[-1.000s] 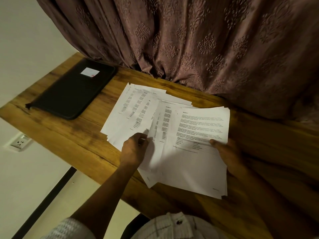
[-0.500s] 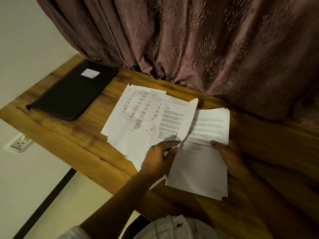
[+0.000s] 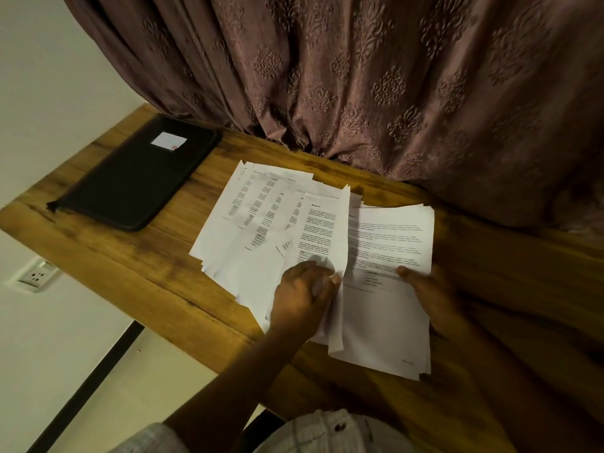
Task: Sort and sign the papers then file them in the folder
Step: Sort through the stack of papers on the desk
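Several printed white papers lie fanned out on the wooden table [image 3: 137,276]. My left hand [image 3: 302,297] pinches one text sheet [image 3: 322,230] near its lower part and holds it lifted, its right edge curling up. To the right lies a stack of papers [image 3: 389,289]; my right hand [image 3: 431,297] holds its right side, thumb on the top page. The spread sheets with columns of print [image 3: 258,210] lie to the left. A closed black folder [image 3: 137,181] with a white label sits at the table's far left.
A brown patterned curtain [image 3: 359,86] hangs along the table's far edge. A wall socket [image 3: 37,275] is on the wall below the table's left edge. Bare wood shows between folder and papers and at the right.
My left hand went from the left pile to the right stack, took its top sheet, and has carried it leftward over the spread papers. My right hand stays on the stack.
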